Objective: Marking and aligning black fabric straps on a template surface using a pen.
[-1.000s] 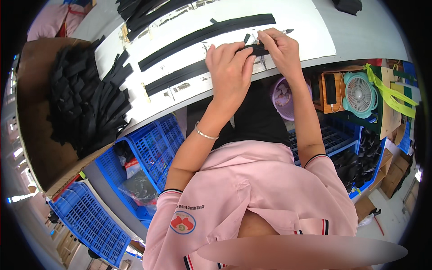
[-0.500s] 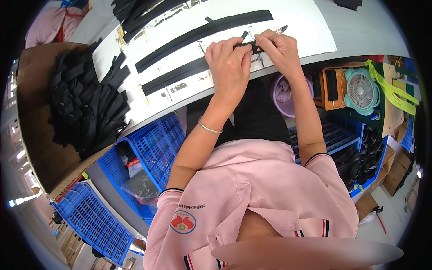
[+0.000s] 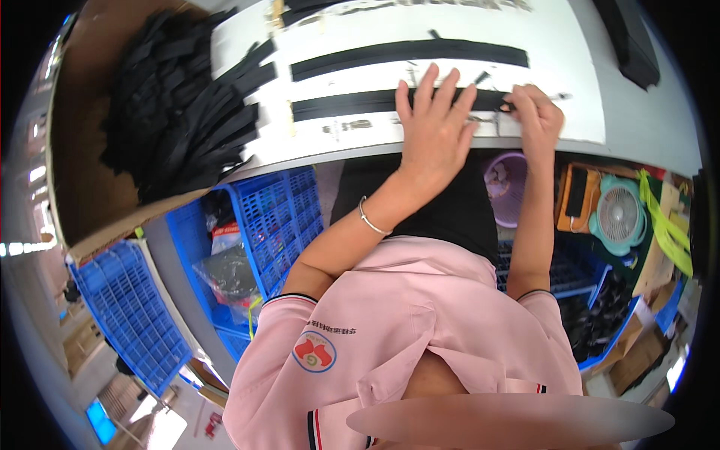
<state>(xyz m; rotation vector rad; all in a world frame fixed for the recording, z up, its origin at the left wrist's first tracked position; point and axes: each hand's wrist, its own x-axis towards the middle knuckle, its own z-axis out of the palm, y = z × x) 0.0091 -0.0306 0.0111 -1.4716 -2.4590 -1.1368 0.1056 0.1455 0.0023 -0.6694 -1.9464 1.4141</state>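
Observation:
A long black fabric strip lies across the white board, running under my left hand. That hand rests flat and open on the strip, its fingers spread. At the strip's right end, my right hand is closed with fingertips pinched; a small dark bit shows there, too little to name. A second black strip lies parallel on the far side, apart from both hands. A short black tab sticks up beside the nearer strip, between my hands.
A cardboard box heaped with black strips stands at the left. Below the table edge are blue crates, a purple bin and a teal fan. A black bundle lies far right.
The whole view has shifted, placing the table further right. My left hand has gone from curled fingers on the strip to flat and spread. My right hand stays closed at the strip's right end.

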